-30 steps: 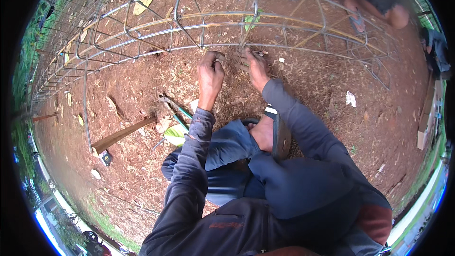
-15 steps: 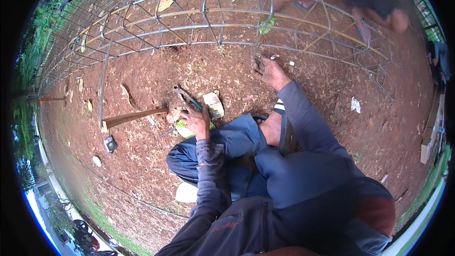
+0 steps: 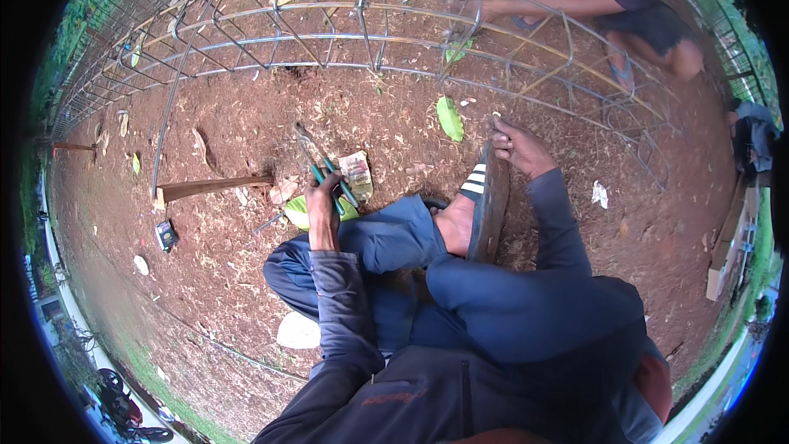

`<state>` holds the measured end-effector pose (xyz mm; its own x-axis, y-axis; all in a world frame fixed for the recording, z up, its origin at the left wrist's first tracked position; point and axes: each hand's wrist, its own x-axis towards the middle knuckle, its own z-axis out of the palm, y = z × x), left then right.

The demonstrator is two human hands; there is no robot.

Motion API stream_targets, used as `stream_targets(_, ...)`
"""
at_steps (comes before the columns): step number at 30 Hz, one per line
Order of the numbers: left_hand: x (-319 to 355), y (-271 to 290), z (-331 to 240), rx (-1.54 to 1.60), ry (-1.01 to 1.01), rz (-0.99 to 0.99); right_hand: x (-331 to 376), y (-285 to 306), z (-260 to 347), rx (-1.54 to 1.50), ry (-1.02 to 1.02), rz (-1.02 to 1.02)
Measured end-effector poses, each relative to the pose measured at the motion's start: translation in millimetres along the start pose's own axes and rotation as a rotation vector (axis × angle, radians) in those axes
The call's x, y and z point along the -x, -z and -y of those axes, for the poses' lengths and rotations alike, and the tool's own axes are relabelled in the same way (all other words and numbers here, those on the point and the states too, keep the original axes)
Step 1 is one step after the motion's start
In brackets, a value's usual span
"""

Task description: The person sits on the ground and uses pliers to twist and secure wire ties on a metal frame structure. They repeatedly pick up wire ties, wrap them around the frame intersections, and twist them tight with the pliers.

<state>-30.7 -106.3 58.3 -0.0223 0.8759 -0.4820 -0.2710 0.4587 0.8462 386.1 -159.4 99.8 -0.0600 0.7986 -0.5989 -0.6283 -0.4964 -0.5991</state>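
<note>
Pliers point(image 3: 317, 172) lie gripped in the left hand point(image 3: 322, 202); the right hand point(image 3: 524, 150) curls, contents unclear.

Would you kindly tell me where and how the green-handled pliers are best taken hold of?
Probably by the green handles, from the person's own side, where the left hand grips: they splay apart and point back toward the person, while the metal head points away toward the steel cage.

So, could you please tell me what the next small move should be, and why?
I'd probably raise the green-handled pliers toward the rebar cage: the left hand grips them by the handles, and their tips point toward the cage but are apart from it.
</note>
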Motion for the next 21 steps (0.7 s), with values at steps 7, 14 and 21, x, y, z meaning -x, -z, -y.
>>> stream_targets(7,17,-106,36,0.602,0.405,0.656,-8,20,11,0.079,-0.002,0.024)
stream_targets(14,4,-148,45,0.504,0.604,0.926,-9,38,8,0.088,-0.021,-0.019)
stream_targets(21,-13,-163,62,0.543,0.678,0.986,-14,50,16,0.227,-0.052,-0.001)
